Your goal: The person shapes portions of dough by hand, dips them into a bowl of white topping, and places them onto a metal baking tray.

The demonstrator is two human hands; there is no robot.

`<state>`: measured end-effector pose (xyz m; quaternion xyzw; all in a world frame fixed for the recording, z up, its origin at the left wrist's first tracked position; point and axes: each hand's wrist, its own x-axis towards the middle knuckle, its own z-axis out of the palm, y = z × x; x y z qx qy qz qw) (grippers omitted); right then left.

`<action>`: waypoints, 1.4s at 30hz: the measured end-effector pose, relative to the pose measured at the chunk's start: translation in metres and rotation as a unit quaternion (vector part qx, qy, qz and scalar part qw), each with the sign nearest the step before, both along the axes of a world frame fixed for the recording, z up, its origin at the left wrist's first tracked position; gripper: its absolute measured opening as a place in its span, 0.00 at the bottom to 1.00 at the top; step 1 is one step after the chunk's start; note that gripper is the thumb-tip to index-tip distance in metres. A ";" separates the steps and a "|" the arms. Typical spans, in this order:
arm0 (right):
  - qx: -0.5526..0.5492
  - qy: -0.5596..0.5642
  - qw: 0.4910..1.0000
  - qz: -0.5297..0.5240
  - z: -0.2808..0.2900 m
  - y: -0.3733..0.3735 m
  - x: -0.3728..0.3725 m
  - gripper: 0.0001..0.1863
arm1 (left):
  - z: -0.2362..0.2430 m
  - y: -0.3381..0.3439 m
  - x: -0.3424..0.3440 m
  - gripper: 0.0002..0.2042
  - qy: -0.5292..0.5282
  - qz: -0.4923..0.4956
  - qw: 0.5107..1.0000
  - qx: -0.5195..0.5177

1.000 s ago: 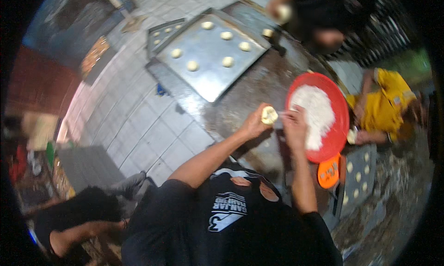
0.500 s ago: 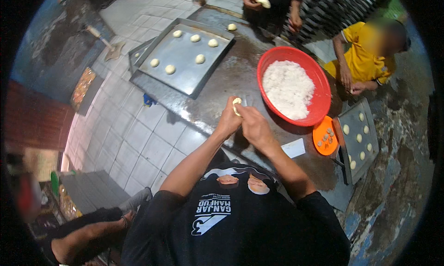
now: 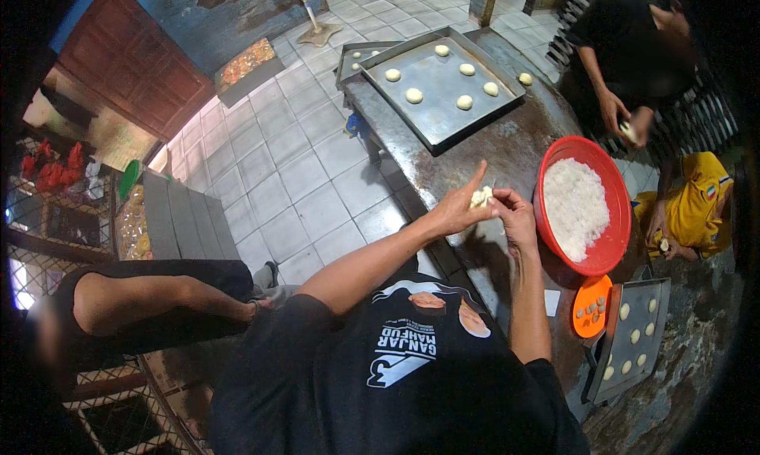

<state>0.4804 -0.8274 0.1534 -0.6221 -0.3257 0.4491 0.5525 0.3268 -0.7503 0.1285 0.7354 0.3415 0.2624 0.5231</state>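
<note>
A small lump of pale yellow dough (image 3: 480, 197) is between my two hands, just over the near edge of the dark worktable (image 3: 507, 142). It lies against the thumb side of my left hand (image 3: 453, 209), whose index finger points up and away. With bent fingers, my right hand (image 3: 516, 217) pinches the dough's right side. The dough looks uneven and partly hidden by my fingers. To the right of my hands stands a red basin (image 3: 546, 209) holding a heap of white, crumbly or powdery stuff (image 3: 576, 209).
Beyond my hands lies a metal tray (image 3: 439, 98) with several dough balls; one more ball (image 3: 525, 79) sits beside it. An orange plate (image 3: 582, 326) with small brownish lumps, a white card (image 3: 552, 301) and another tray (image 3: 633, 360) are at right. Two people work across the table.
My view has swung left, so the table appears farther right. My hands have loosened around the dough: the left index finger now stretches out and more of the dough shows.
</note>
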 end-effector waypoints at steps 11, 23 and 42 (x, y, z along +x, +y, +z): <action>0.104 -0.152 0.978 0.095 0.021 0.061 -0.017 0.25 | 0.015 0.049 -0.050 0.26 0.005 -0.008 0.993 -0.120; 0.151 -0.417 0.896 -0.003 -0.023 0.215 -0.091 0.23 | -0.023 0.224 -0.045 0.30 -0.235 -0.041 0.854 -0.462; -0.173 -0.677 0.703 0.131 -0.188 0.545 0.020 0.30 | -0.085 0.448 -0.179 0.24 -0.036 0.141 0.946 -0.291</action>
